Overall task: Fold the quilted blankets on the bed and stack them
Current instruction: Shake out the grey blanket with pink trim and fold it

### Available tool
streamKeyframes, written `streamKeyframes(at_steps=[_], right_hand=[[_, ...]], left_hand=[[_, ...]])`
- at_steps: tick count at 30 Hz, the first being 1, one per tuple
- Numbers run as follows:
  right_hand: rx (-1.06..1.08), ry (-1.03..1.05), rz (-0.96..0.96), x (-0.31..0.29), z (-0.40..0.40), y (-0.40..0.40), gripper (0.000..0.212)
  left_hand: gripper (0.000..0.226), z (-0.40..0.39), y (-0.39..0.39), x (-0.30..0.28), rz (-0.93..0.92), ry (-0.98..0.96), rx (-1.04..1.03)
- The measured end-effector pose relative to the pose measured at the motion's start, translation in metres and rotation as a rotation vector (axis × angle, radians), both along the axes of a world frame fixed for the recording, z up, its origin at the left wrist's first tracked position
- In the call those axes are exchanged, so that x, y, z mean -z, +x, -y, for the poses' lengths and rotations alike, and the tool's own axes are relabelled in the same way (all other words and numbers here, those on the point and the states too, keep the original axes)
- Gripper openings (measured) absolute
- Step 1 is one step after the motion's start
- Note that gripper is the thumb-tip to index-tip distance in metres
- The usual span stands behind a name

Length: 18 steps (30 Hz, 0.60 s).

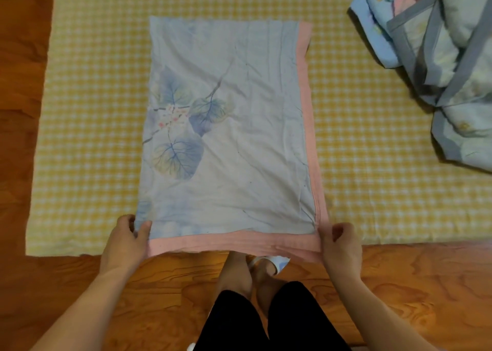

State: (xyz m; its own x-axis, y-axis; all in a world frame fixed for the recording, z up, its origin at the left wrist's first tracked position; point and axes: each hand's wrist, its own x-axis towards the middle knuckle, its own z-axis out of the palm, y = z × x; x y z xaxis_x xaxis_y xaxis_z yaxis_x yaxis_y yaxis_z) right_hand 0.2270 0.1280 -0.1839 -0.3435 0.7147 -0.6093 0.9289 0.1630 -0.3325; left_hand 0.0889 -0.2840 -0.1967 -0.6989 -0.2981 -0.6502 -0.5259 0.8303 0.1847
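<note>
Item under insp.: pink-edged blanket (226, 127), pale blue w/ leaf print, already folded to a rectangle, lying flat on the yellow check bed cover (87, 111). Its long axis runs straight away from the person; the short near edge, a stack of pink binding layers, hangs just past the cover's near edge, betw. both hands. Left hand (127, 240) grips the near-left corner, thumb on top, fingers curled under the cloth. Right hand (339, 244) pinches the near-right corner, fingers wrapped round the pink layers. Both hands touch the blanket at equal reach, so neither is nearer; the whole body of the blanket lies forward of them, far edge well apart from both. Judgement: the next fold prob. carries the near edge forward onto the far edge, along the long axis; corners must travel level or the pink edges will skew. Outward: beyond and to the right of the right hand, well apart from it, a heap of grey-edged bedding (452, 65), pale blue, bunched and unfolded; at least one pink-lined piece (372, 18) shows at its left side; exact no. of pieces in the heap cannot be told. Count: hands 2, both engaged; folded blanket in work 1; heap 1; finished stack 0 in view. Below the hands: wooden floor (399, 284), the person's legs in dark shorts, one slipper (269, 264) partly seen under the near edge. Task approx. early-to-mid, judged by the heap untouched.
</note>
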Motion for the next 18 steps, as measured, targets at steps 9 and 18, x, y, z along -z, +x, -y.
streamKeyframes(at_steps=[9, 18], right_hand=[[0.96, -0.796, -0.118, -0.002, 0.02, 0.007, 0.049], [0.622, -0.803, -0.463, -0.086, -0.018, 0.005, 0.034]], left_hand=[[0.063, -0.036, 0.021, -0.009, 0.171, 0.406, -0.947], [0.026, -0.032, 0.038, -0.087, -0.063, 0.949, -1.214]])
